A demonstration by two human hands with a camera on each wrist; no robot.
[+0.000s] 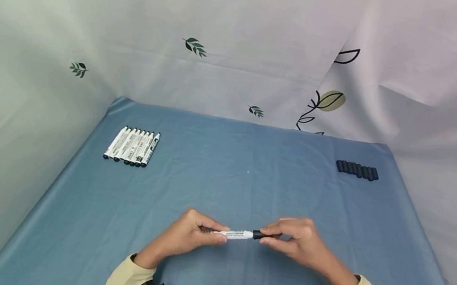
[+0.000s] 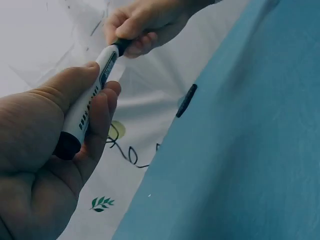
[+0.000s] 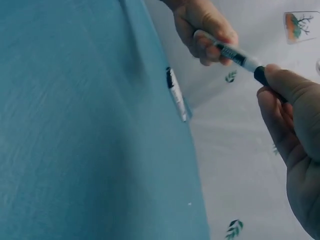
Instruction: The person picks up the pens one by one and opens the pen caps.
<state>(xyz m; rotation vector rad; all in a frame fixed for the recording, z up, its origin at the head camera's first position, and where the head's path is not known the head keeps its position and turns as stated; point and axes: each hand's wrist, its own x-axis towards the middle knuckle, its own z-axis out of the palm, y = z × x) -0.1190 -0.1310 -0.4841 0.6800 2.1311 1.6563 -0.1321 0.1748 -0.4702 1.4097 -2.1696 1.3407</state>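
Above the near middle of the table, both hands hold one white marker (image 1: 239, 234) level between them. My left hand (image 1: 191, 234) grips its white barrel, thumb on one side and fingers on the other; the marker's black end (image 2: 67, 146) shows near the palm in the left wrist view. At the opposite end, my right hand (image 1: 295, 241) pinches the black cap (image 1: 258, 235) between thumb and fingers. The cap sits against the barrel, partly hidden by the right fingertips (image 3: 272, 70).
A row of several white markers (image 1: 131, 146) without caps lies side by side at the back left of the blue-covered table (image 1: 226, 161). Several black caps (image 1: 357, 169) are lined up at the back right. Pale patterned cloth (image 1: 227, 80) hangs behind and beside the table.
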